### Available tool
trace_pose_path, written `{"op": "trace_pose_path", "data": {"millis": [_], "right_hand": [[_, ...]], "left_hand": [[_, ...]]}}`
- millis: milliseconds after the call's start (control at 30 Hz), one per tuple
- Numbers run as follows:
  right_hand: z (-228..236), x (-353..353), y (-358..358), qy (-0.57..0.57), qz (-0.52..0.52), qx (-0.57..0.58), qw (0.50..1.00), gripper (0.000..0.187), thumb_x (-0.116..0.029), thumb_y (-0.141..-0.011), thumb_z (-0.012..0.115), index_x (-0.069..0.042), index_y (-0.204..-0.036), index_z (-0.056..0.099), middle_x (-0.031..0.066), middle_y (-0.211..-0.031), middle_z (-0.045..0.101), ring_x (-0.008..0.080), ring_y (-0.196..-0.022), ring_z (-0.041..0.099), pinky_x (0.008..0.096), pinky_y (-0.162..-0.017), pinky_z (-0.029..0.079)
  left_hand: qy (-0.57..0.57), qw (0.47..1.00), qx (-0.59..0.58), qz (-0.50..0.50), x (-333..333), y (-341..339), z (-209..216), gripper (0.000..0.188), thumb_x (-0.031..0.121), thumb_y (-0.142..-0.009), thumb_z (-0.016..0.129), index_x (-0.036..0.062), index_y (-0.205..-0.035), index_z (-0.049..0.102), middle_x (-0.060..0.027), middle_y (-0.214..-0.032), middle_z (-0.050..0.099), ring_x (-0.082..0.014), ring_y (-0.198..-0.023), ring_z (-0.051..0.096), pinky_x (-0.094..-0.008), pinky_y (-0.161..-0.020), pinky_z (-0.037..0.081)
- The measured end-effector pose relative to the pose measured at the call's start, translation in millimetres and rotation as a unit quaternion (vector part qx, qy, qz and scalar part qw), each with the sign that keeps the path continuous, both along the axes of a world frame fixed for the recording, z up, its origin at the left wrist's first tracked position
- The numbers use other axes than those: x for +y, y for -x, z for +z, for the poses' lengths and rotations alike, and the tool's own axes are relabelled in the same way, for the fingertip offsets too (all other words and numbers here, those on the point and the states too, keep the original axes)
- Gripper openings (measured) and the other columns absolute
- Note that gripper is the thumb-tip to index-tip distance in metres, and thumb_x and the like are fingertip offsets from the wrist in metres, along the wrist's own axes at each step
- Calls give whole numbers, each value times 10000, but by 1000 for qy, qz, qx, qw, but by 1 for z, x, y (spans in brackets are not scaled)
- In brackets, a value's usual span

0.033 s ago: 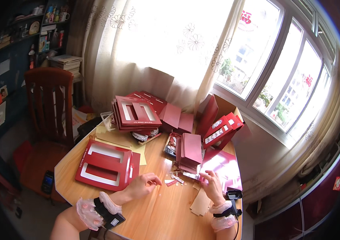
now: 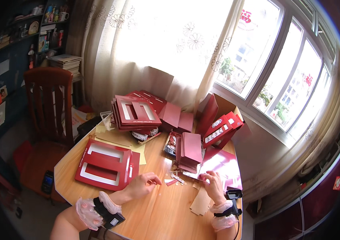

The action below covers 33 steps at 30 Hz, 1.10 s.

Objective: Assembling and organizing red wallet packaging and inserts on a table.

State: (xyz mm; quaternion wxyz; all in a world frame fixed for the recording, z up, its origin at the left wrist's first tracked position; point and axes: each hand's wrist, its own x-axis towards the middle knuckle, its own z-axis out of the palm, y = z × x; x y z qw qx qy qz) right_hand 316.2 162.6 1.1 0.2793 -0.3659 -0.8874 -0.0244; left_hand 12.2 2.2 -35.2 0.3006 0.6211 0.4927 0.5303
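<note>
My left hand [image 2: 144, 185] hovers over the near middle of the wooden table, fingers loosely curled and parted, with nothing visible in them. Beside it lies a flat red cardboard box sleeve [image 2: 124, 167] with white window cut-outs. My right hand [image 2: 214, 186] is open, its fingers bent and apart, just above the table by the glossy red sheet [image 2: 222, 164]. Its fingertips come close to a stack of dark red cards [image 2: 191, 148]; whether they touch anything I cannot tell. Small red-and-white strips [image 2: 175, 181] lie between the hands. Pieces of brown card [image 2: 201, 202] rest beneath my right wrist.
More red sleeves [image 2: 138, 111] are piled at the back left, near dark red boxes [image 2: 171, 115]. An open carton [image 2: 224, 106] with red packages [image 2: 221, 130] stands at the back right. A wooden chair [image 2: 50, 104] is left of the table. Yellow paper [image 2: 138, 149] lies under the sleeve.
The fingers of my right hand have drawn in slightly and shifted a little to the left. My left hand stays in place.
</note>
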Motion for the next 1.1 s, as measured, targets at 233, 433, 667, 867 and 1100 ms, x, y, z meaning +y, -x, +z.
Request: {"op": "trace_pose_path", "data": {"millis": [233,433,667,867,1100], "right_hand": [[3,5,-13,43,-119,-55,990,238,-81,-828,702,-83,-1058,762,112,-993,700,323,-1025,644,407,-914,505],[-8,9,-22,-24,-83,-82,993,338,-62,-773,736,-85,-1111,726,146,-1004,667,358,-1038,625,464,-899,492],[13,25,-39,145,-62,-15,987,460,-29,-674,811,-1,-1124,720,153,-964,722,305,-912,700,388,-864,538],[17,22,-39,184,-74,-10,980,434,-52,-715,790,-15,-1143,730,110,-933,757,301,-941,696,376,-890,529],[13,23,-39,135,-68,-3,988,447,-98,-707,825,-24,-1138,733,131,-938,749,301,-882,697,391,-853,532]], "left_hand": [[9,1000,8,0,0,0,2,200,-45,-869,559,-4,-992,711,-122,-997,712,-207,-933,708,-316,-851,570],[12,1000,14,-3,-1,1,1,198,-42,-874,559,-5,-994,712,-122,-987,713,-207,-936,709,-318,-854,570],[15,1000,7,6,2,4,0,187,-34,-883,559,-8,-979,717,-121,-974,719,-188,-924,707,-304,-840,567],[36,999,1,5,0,3,1,179,-24,-889,567,-4,-978,721,-111,-990,727,-182,-944,710,-301,-848,571],[51,999,-3,-15,0,6,0,200,-29,-892,558,9,-1002,721,-99,-1029,729,-191,-1002,708,-323,-898,575]]}}
